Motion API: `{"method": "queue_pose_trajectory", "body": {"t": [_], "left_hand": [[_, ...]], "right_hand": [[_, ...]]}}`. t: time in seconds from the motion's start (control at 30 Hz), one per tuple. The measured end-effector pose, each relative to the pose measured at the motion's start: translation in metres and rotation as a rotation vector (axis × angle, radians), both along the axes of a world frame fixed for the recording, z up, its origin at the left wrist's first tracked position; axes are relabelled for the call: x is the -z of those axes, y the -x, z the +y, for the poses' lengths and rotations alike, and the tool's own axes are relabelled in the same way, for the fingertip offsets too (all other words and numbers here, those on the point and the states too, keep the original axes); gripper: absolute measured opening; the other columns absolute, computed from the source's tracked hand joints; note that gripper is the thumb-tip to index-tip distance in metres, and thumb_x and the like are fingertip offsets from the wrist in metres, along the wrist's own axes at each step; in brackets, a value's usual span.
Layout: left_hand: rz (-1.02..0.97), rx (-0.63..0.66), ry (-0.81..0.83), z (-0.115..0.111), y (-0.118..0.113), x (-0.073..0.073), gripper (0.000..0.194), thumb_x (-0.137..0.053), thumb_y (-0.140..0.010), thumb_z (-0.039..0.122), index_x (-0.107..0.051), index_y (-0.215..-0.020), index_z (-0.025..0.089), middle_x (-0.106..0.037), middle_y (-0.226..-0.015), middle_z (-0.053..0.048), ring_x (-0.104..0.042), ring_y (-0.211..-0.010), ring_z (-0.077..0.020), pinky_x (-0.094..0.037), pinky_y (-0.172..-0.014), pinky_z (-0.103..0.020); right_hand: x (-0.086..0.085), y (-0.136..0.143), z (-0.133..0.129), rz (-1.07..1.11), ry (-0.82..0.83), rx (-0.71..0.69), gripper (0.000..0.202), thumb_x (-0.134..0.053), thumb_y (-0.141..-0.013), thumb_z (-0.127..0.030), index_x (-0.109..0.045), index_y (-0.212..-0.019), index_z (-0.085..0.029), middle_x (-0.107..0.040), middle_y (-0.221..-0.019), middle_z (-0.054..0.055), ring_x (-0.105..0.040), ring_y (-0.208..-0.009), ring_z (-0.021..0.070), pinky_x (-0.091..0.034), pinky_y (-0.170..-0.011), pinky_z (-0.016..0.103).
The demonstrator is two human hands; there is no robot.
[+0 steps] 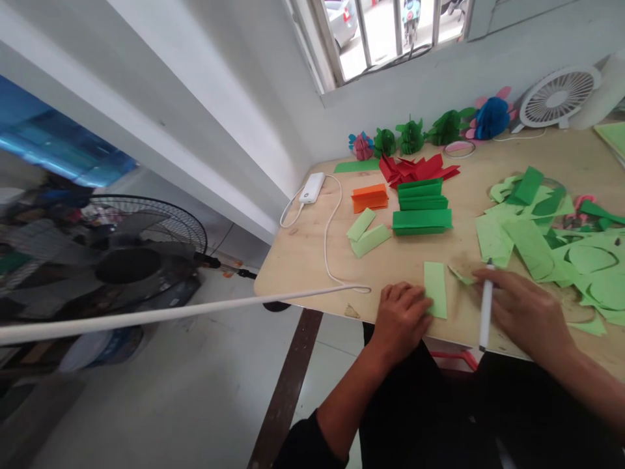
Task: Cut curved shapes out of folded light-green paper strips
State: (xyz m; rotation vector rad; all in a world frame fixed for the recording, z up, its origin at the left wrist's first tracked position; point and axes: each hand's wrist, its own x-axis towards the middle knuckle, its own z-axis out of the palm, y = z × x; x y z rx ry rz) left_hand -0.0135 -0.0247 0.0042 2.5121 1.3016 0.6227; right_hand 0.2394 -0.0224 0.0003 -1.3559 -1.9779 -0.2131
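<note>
A light green folded paper strip (436, 286) lies near the table's front edge. My left hand (403, 316) rests at its left side, fingers curled and close together, fingertips pressing its lower edge onto the table. To the right, my right hand (527, 312) is closed around a white marker (486, 309), which sticks out between the fingers. Its fingertips also reach a small pale green paper piece (461, 275); whether they pinch it I cannot tell. Two more light green folded strips (370, 240) lie further back on the left.
Green folded papers (422, 221), an orange one (370, 197) and red paper (415, 169) lie behind. Light green scraps (532, 247) cover the right side. Paper honeycomb figures (410, 137) and a white fan (556, 98) line the wall. A white cable (195, 312) runs from a power bank (312, 187).
</note>
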Motion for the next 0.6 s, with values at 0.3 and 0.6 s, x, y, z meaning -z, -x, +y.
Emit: {"method": "queue_pose_trajectory", "body": {"t": [0.3, 0.6], "left_hand": [[-0.029, -0.052, -0.021, -0.01, -0.036, 0.0, 0.022, -0.064, -0.097, 0.025, -0.074, -0.116, 0.023, -0.074, -0.13, -0.008, -0.062, -0.122, -0.027, -0.046, -0.104, -0.045], [-0.088, -0.041, -0.001, -0.009, -0.033, -0.001, 0.02, -0.06, -0.098, 0.022, -0.074, -0.113, 0.022, -0.076, -0.127, -0.007, -0.063, -0.122, -0.0265, -0.046, -0.105, -0.044]], "right_hand": [[-0.002, 0.018, -0.023, 0.03, 0.049, -0.1, 0.034, -0.059, -0.092, -0.02, -0.068, -0.124, -0.029, -0.078, -0.097, 0.006, -0.074, -0.089, 0.0242, -0.057, -0.086, 0.041], [0.006, 0.016, -0.028, -0.09, 0.052, -0.215, 0.039, -0.056, -0.094, -0.018, -0.063, -0.131, -0.023, -0.078, -0.104, 0.009, -0.073, -0.1, 0.0238, -0.056, -0.089, 0.039]]}}
